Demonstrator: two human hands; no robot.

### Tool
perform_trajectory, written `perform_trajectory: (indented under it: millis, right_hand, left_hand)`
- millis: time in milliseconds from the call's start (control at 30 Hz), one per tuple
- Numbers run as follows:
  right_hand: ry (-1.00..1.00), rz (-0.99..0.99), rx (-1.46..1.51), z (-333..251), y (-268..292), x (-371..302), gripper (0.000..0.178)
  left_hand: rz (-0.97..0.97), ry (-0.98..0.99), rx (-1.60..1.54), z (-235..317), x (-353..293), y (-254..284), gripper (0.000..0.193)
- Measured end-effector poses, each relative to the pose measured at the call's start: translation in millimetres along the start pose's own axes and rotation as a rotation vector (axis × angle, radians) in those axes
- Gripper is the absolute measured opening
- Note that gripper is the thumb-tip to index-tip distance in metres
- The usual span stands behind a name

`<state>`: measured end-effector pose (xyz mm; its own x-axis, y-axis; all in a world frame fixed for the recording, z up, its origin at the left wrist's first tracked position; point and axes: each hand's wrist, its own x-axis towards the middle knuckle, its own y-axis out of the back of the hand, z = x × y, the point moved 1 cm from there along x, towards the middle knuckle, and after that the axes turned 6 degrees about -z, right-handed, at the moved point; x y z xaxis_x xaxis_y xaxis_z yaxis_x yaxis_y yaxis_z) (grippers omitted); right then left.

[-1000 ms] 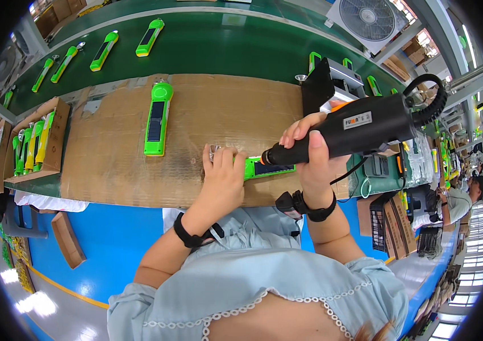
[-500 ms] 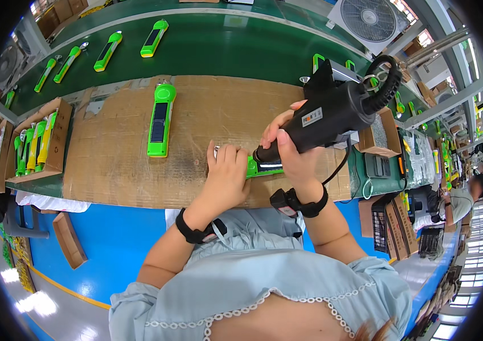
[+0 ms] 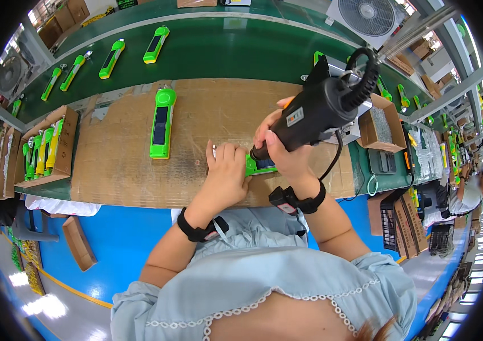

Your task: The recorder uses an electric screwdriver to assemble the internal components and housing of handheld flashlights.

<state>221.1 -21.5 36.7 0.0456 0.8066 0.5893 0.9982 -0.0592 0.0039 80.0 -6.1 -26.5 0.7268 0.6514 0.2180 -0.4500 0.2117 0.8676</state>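
Observation:
My right hand (image 3: 288, 156) is wrapped round a black electric screwdriver (image 3: 324, 105), which leans with its nose down and to the left. Its tip meets the green flashlight (image 3: 251, 166) lying crosswise near the front of the cardboard. The tip's exact contact point is hidden. Bent fingers of my left hand (image 3: 227, 173) cover the flashlight's left part and hold it down. A dark panel shows on its right part, under my right hand. Farther left, a second green flashlight (image 3: 162, 125) with a dark solar panel lies lengthwise on the cardboard.
The cardboard sheet (image 3: 110, 165) covers the bench. A carton of flashlights (image 3: 54, 176) stands at left, and a carton of small parts (image 3: 386, 133) at right. Several flashlights lie on the green belt (image 3: 213, 54) beyond. The screwdriver's cable (image 3: 339, 156) hangs beside my right wrist.
My right hand and the screwdriver have shifted a little left, and the screwdriver stands slightly steeper. My left hand stays on the flashlight. The view has turned slightly.

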Motion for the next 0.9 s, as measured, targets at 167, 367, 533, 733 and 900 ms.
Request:
perform_trajectory:
  millis: [167,367,533,733,900]
  right_hand:
    - [0.022,0.117,0.133,-20,3,-17,0.059]
    - [0.044,0.058,-0.168,-36,31,-41,0.059]
    - [-0.034,0.13,-0.059,-44,41,-41,0.056]
    - [-0.006,0.076,-0.087,-40,55,-35,0.051]
    - [-0.012,0.092,-0.237,-43,59,-35,0.048]
  left_hand:
    - [-0.009,-0.031,0.045,12,-6,-4,0.057]
    - [-0.043,-0.079,0.059,32,2,-9,0.05]
    - [-0.074,-0.094,0.071,43,9,-17,0.049]
    - [-0.115,-0.099,0.085,47,17,-19,0.054]
    - [-0.12,-0.079,0.079,47,18,-19,0.056]
